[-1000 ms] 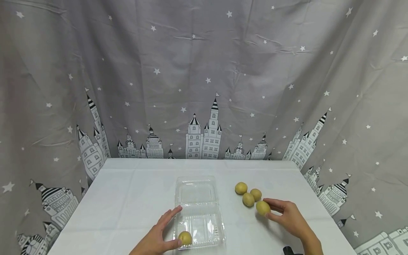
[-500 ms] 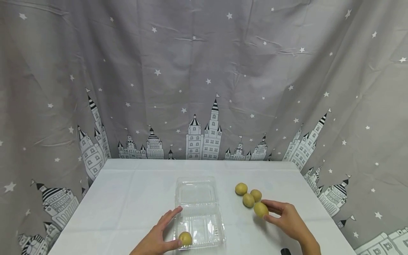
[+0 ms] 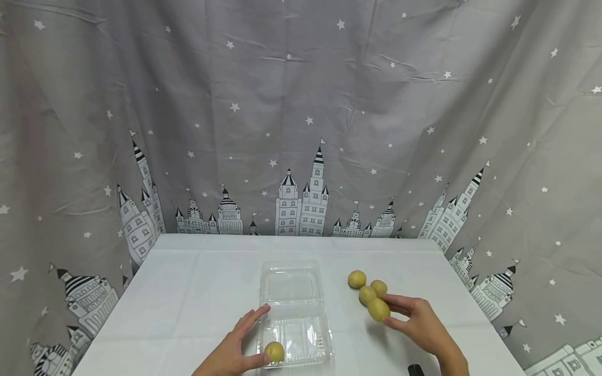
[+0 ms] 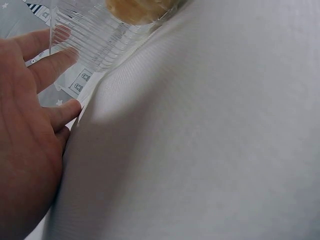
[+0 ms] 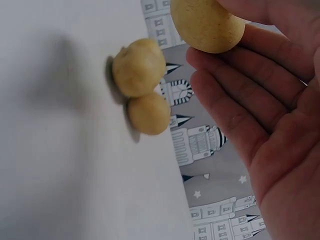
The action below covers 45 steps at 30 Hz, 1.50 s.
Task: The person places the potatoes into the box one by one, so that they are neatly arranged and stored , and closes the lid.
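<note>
My right hand [image 3: 418, 321] pinches a small yellow potato [image 3: 378, 310] between thumb and fingertips, above the table. In the right wrist view this potato [image 5: 207, 25] is cut off by the top edge. Three loose potatoes lie just beyond: a far one [image 3: 357, 279], a right one [image 3: 378, 288] and a near one [image 3: 367, 295]. A clear plastic clamshell box [image 3: 327, 326] lies unfolded, with one potato [image 3: 274, 351] in its near left corner. My left hand [image 3: 232, 347] rests at that corner, fingers extended; in the left wrist view its fingertips touch the box wall [image 4: 95, 45].
A white cloth [image 3: 197, 277] covers the table. The box's lid half [image 3: 290, 282] lies flat toward the back. A black object [image 3: 416, 370] shows by the right wrist. Behind the table hangs a grey curtain [image 3: 263, 94] with printed castles and stars.
My right hand has moved slightly left with the potato, which now appears in front of the near loose one. My left hand and the box stay in place.
</note>
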Each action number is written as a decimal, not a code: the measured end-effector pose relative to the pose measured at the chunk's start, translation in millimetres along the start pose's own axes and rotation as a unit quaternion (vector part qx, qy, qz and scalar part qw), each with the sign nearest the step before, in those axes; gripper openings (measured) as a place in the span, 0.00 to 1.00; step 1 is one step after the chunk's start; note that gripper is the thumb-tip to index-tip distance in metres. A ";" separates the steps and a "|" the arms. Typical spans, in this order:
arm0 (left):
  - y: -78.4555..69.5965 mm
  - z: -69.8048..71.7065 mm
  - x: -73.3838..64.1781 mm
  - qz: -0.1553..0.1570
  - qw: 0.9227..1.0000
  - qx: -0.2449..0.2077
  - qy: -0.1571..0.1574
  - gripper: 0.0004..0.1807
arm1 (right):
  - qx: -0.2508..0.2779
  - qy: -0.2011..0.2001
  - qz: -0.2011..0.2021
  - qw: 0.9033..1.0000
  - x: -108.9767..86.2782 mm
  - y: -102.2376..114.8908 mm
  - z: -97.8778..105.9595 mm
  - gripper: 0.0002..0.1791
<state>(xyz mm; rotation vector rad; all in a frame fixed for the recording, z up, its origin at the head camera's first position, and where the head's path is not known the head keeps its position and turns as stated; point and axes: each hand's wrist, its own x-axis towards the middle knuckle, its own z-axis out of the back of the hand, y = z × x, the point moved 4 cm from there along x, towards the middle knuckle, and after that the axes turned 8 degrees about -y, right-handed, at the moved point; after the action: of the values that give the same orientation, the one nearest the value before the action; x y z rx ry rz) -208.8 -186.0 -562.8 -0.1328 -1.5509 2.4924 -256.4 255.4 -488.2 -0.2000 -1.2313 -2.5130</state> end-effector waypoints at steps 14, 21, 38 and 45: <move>-1.7 0.8 -1.0 0.001 1.000 -0.007 0.000 0.54 | 0.038 0.009 0.043 0.998 10.6 21.5 -23.3 0.26; -1.6 0.3 0.0 0.003 1.000 -0.008 0.002 0.55 | 0.065 0.012 0.066 0.996 17.6 34.4 -39.8 0.25; -0.1 -0.2 0.8 0.009 1.000 -0.001 0.000 0.54 | 0.132 0.041 0.082 0.987 31.1 55.9 -82.9 0.25; -1.1 0.3 -0.3 0.000 1.000 0.001 -0.003 0.54 | 0.129 0.045 0.076 0.988 36.7 64.1 -93.3 0.25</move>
<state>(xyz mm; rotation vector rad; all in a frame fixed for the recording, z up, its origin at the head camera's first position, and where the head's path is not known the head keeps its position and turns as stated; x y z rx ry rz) -208.4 -185.9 -561.7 -0.1258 -1.5518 2.4961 -266.0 136.8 -488.3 -0.1115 -1.4297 -2.1854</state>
